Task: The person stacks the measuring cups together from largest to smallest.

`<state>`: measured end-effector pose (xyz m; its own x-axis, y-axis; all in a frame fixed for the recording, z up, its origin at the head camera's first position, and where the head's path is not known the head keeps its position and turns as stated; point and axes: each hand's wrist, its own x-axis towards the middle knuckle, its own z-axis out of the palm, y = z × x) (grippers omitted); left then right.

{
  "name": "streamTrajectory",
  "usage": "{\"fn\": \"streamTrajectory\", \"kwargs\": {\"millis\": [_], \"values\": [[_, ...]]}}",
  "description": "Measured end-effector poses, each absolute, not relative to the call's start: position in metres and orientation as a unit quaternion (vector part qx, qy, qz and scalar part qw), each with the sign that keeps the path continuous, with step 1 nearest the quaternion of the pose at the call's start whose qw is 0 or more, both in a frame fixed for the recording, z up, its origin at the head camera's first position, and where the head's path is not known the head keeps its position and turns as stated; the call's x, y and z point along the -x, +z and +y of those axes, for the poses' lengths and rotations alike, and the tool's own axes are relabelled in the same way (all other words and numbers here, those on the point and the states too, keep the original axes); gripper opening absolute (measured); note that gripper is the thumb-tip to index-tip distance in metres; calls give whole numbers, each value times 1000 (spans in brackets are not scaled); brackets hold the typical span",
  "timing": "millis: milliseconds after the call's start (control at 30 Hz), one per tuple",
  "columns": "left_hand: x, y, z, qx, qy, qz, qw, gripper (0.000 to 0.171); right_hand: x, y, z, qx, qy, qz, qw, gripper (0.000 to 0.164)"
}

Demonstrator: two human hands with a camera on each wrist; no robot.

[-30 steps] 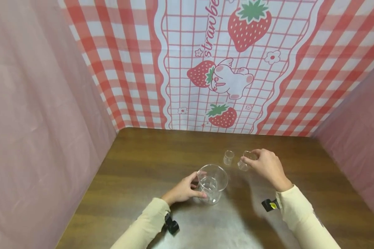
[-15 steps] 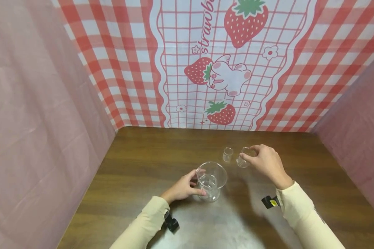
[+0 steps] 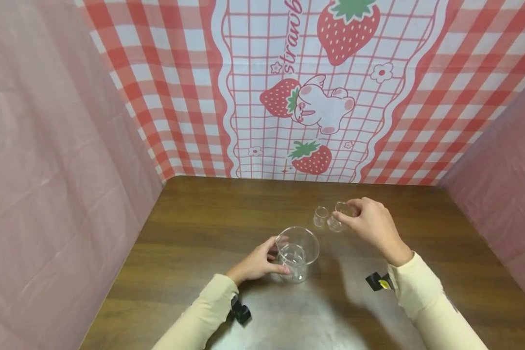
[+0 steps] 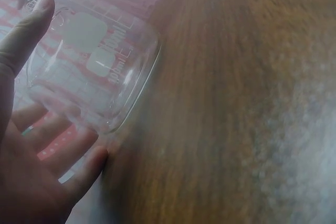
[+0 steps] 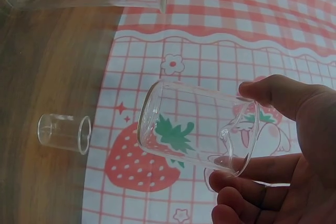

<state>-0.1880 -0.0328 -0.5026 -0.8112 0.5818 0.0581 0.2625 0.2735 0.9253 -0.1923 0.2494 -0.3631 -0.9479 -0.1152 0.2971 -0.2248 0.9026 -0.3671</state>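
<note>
My left hand (image 3: 258,262) holds a large clear glass beaker (image 3: 308,248) on the table, thumb on the near side and fingers around the far side. White printed patches and volume marks show on the beaker wall (image 4: 113,40) in the left wrist view. Inside it, a smaller glass rim (image 3: 294,247) is visible. My right hand (image 3: 374,226) pinches a small clear beaker (image 5: 194,124) near its rim, thumb on one side and fingers on the other. This beaker is raised off the table, base downward. Just left of it stands the smallest beaker (image 3: 321,217), upright on the wood.
The brown wooden table (image 3: 192,233) ends at a back wall of red-and-white checked cloth (image 3: 192,97) with strawberry prints. Pink curtains (image 3: 48,170) hang at both sides. Black wrist cameras (image 3: 240,312) sit on both cream sleeves.
My right hand has moved left with the small beaker, narrowing the gap to the smallest one. My left hand keeps its hold on the large beaker. The head view has shifted slightly.
</note>
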Motion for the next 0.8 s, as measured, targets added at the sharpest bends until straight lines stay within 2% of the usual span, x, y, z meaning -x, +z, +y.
{"fn": "streamTrajectory", "kwargs": {"millis": [167, 800], "values": [[189, -502, -34, -275, 532, 787, 151, 89, 191, -359, 247, -89, 204, -966, 131, 47], [189, -500, -33, -290, 527, 784, 156, 81, 187, -349, 235, -118, 202, -959, 158, 42]]}}
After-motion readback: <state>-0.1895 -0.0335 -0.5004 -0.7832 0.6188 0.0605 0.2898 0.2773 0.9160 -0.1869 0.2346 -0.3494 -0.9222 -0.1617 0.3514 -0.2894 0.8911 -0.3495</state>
